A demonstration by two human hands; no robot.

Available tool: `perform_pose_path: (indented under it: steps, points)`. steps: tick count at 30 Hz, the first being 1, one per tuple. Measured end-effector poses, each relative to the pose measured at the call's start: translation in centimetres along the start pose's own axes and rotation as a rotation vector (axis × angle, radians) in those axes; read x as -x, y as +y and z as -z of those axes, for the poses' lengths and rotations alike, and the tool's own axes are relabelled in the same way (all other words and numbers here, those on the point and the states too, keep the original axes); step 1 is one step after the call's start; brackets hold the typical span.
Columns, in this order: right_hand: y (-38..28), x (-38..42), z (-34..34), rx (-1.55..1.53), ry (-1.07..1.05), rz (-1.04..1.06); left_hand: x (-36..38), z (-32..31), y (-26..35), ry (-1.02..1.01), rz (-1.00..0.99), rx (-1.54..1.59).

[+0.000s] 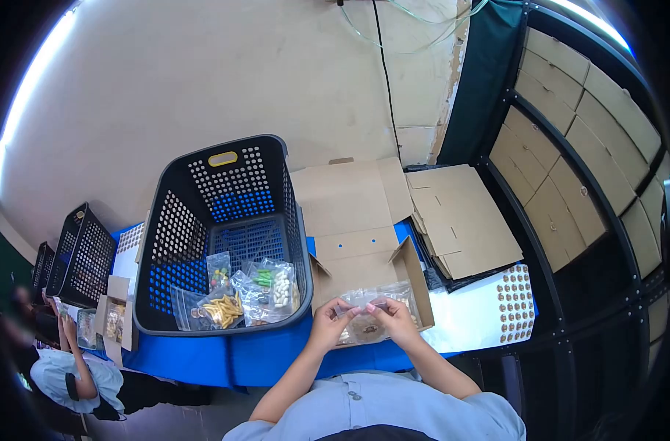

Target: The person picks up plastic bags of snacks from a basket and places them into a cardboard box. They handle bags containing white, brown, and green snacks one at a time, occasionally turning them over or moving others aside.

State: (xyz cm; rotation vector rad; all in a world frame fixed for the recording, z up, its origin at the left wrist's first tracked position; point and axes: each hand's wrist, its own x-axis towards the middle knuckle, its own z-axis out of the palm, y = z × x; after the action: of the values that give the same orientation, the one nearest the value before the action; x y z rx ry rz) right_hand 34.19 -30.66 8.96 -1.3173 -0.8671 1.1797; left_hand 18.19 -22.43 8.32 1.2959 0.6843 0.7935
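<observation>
Both hands work at the near edge of the open cardboard box (416,273), on the counter (272,361) with its blue cover. Left hand (329,323): thumb and fingers pinched closed on the edge of a clear plastic bag (370,329). Right hand (395,320): fingers likewise closed on the same bag, just beside the left; a small gap separates the fingertips. The bag is over the near part of the box, in front of the person's blue shirt (372,404). Its contents are pale to brownish; cannot tell what they are. The box lid (342,195) lies folded back, away from the person.

Left of the box: large black basket (298,242), perforated walls, yellow-rimmed handle opening. Clear bags lie at its near end, including one with yellow pieces (222,311), one with green pieces (263,277) and one with white pieces (282,288).

Right of the box: stack of flat cardboard (467,217); nearer, a sheet of round stickers (515,303). Far right, dark rack (530,195) holding cardboard boxes (567,213).

Far left: a co-worker (77,378) beside a smaller open box (118,290); further black baskets (85,253) behind.
</observation>
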Motion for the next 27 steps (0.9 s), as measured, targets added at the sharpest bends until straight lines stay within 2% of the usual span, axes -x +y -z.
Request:
perform_pose_path:
  steps: [3,4,7,8,9,10,11,12,13,15,17,19,21,22,23,25,27]
  points:
    - [0.0,-0.3,1.3,-0.061,-0.098,-0.006,-0.1,0.8,0.3,-0.079,0.044,0.003]
    - [-0.5,-0.3,2.1,0.001,-0.134,-0.005,-0.1,0.8,0.5,-0.080,0.044,0.003]
    - [-1.8,0.2,2.0,0.081,-0.019,0.114,-0.3,0.9,0.2,-0.053,0.007,-0.044]
    - [-1.4,0.0,2.0,0.020,0.099,0.141,-0.5,1.2,-0.5,0.100,-0.049,-0.025]
    - [-1.8,0.3,1.5,0.019,0.101,0.137,-0.5,1.3,-1.0,0.253,-0.103,-0.006]
    - [-2.6,0.6,0.6,-0.017,0.201,0.152,-0.3,1.2,-1.1,0.254,-0.099,-0.006]
    - [-3.0,0.8,0.1,-0.054,0.301,0.168,0.0,0.9,-1.2,0.124,-0.119,-0.047]
    - [-1.6,0.5,1.0,0.382,0.213,0.251,0.3,0.5,-1.3,-0.007,-0.138,-0.088]
    - [-1.4,0.8,0.2,0.380,0.213,0.248,0.7,-0.1,-1.3,-0.136,-0.159,-0.127]
    - [-1.7,1.0,-2.0,0.590,0.080,0.580,1.6,-1.7,-1.6,-0.132,-0.134,-0.046]
    - [-2.9,1.2,-2.6,0.533,0.022,0.575,2.1,-2.1,-2.6,-0.066,-0.158,0.072]
    - [-3.5,1.6,-3.1,0.564,0.334,0.565,2.3,-2.4,-0.6,0.007,-0.182,0.137]
    - [-3.9,1.2,-2.6,0.501,0.308,0.536,2.7,-1.8,-0.2,-0.032,-0.060,0.083]
    - [-4.0,0.9,-2.3,0.436,0.281,0.513,2.7,-1.8,0.1,-0.031,-0.061,0.084]
    - [-3.4,0.7,-1.7,0.436,0.279,0.515,2.7,-1.9,0.5,0.027,-0.025,0.047]
    - [-2.5,0.3,-0.9,0.191,0.098,0.381,2.5,-1.8,0.7,0.086,0.011,0.011]
    - [-3.0,0.4,-0.6,0.152,0.085,0.342,1.9,-1.1,0.4,0.024,-0.274,-0.203]
